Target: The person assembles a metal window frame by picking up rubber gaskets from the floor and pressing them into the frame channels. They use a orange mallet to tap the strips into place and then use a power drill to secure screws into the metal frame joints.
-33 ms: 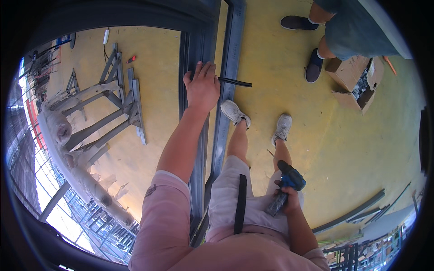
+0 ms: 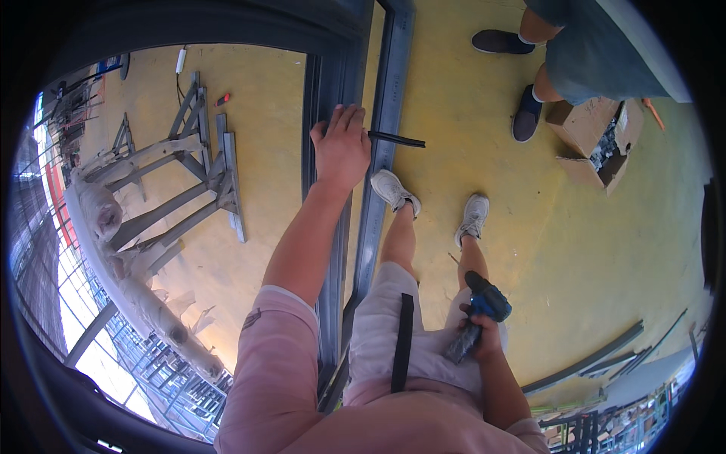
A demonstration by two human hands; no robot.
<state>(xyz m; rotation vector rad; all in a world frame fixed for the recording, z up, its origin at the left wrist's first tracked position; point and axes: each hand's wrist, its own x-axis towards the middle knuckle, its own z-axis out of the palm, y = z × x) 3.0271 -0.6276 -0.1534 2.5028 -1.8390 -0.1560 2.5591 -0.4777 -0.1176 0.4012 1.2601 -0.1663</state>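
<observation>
My left hand (image 2: 342, 147) lies flat, fingers stretched out, on a grey metal frame profile (image 2: 330, 250) that runs away from me over the yellow floor. A thin black strip (image 2: 397, 138) sticks out to the right from beside its fingertips. My right hand (image 2: 484, 339) hangs by my right thigh and grips a blue and black cordless drill (image 2: 478, 318), its nose pointing down. A second grey profile (image 2: 382, 121) runs beside the first. My white shoes (image 2: 393, 189) stand just right of the profiles.
Another person in dark shoes (image 2: 525, 121) stands at the upper right next to an open cardboard box (image 2: 594, 140). Grey metal trestles (image 2: 200, 166) lie at the left, with wrapped rolls (image 2: 102, 216) beyond. Long metal profiles (image 2: 597, 356) lie on the floor at the lower right.
</observation>
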